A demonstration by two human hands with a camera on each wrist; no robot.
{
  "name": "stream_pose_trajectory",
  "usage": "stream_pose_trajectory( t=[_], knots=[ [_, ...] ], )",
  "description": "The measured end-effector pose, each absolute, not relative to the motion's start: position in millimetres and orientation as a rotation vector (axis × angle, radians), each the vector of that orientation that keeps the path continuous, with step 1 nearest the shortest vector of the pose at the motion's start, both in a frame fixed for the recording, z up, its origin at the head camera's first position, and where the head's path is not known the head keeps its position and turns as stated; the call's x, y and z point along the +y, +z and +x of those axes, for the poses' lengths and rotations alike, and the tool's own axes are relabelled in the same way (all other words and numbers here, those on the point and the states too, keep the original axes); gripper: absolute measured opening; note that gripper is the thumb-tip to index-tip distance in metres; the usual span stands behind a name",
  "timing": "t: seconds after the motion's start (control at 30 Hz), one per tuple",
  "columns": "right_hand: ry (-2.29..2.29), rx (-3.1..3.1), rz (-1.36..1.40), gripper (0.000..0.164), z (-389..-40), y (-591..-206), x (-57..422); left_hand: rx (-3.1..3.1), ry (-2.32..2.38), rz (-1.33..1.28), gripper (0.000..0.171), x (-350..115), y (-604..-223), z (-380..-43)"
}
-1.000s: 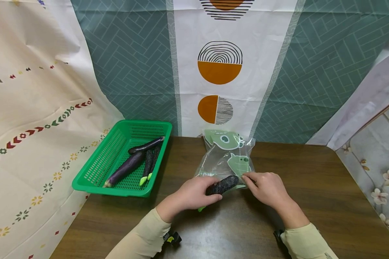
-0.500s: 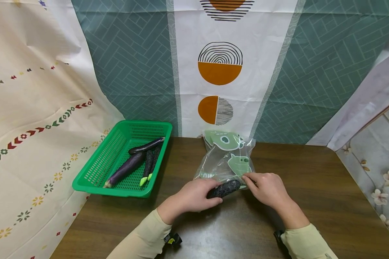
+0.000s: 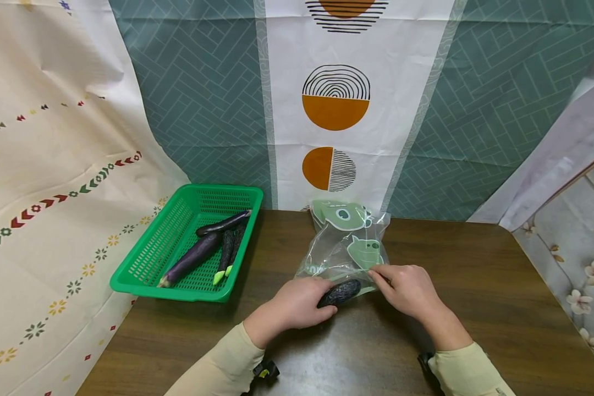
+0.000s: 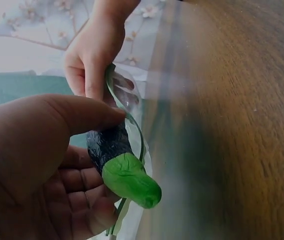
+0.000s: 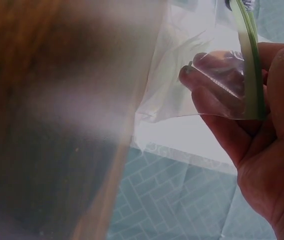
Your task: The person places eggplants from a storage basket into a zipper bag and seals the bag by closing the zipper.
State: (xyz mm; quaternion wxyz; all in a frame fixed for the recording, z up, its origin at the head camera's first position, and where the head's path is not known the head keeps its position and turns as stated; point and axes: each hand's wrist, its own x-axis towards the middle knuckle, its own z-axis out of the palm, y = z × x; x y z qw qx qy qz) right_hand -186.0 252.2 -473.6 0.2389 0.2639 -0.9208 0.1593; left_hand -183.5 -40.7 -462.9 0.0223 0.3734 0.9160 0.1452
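Note:
My left hand [image 3: 299, 303] holds a dark, wrinkled eggplant [image 3: 342, 292] at the mouth of a clear zip bag [image 3: 329, 245] printed with green cartoon animals. In the left wrist view, the thumb lies over the eggplant's black skin, and its bright green stem end [image 4: 129, 179] points back toward the wrist. The far end of the eggplant is at the bag's opening. My right hand [image 3: 407, 287] pinches the right corner of that opening. Seen from the right wrist, the bag's green zip strip [image 5: 251, 65] runs between thumb and fingers, with fingertips showing through the film.
To the left stands a green plastic basket [image 3: 124, 283] with a large purple eggplant [image 3: 193, 258], a slim dark one [image 3: 224, 223] and two black ones with green tips. Patterned cloth [image 3: 203, 110] hangs behind the brown wooden table [image 3: 465, 275].
My left hand has shifted slightly down and the eggplant has turned a little, its far end now lower against the bag's opening. The right hand keeps its place on the bag's corner.

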Motion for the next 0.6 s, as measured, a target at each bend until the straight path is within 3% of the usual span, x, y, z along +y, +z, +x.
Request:
stream_pose_trajectory(
  t=[0.27, 0.6],
  knots=[
    [0.448, -2.499, 0.742, 0.007, -186.2, -474.6, 251.9, 2.901, 0.421, 1.068, 0.025, -40.2, -463.7, -182.8],
    [0.467, -2.483, 0.759, 0.006, -186.1, -476.6, 253.1, 2.895, 0.579, 0.918, 0.031, -40.7, -467.0, -183.9]
  ],
)
